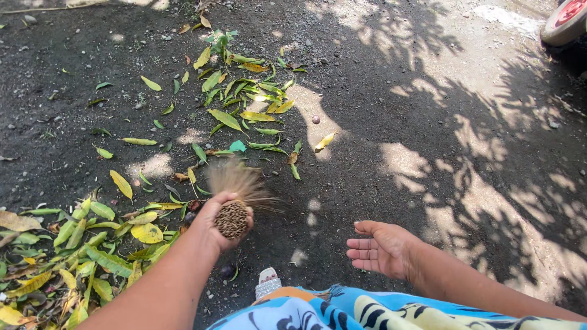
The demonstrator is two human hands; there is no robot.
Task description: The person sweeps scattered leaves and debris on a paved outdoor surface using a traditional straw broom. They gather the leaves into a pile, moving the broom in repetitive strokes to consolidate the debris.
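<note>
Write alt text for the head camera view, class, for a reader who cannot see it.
A person's left hand grips the butt end of a stick broom, its blurred bristles over dark dirt ground beside scattered green and yellow leaves. The right hand is open and empty, palm up.

Dark packed ground (391, 85) fills the view, dappled with pale sunlit patches and tree shadow (489, 153). A loose scatter of green and yellow leaves (244, 98) lies above the middle of the ground, and serves as the landmark. Just right of the scatter sits a small round brown seed (315, 120), with a single curled yellow leaf (324, 142) below it. Far down and left of the scatter a thicker heap of leaves (79, 250) is piled at the frame's edge. Far right of the scatter, in the top corner, part of a red and grey wheel (565, 21) shows. Well below it, a pale sandal tip (268, 282) peeks from a blue patterned garment (379, 311).
</note>
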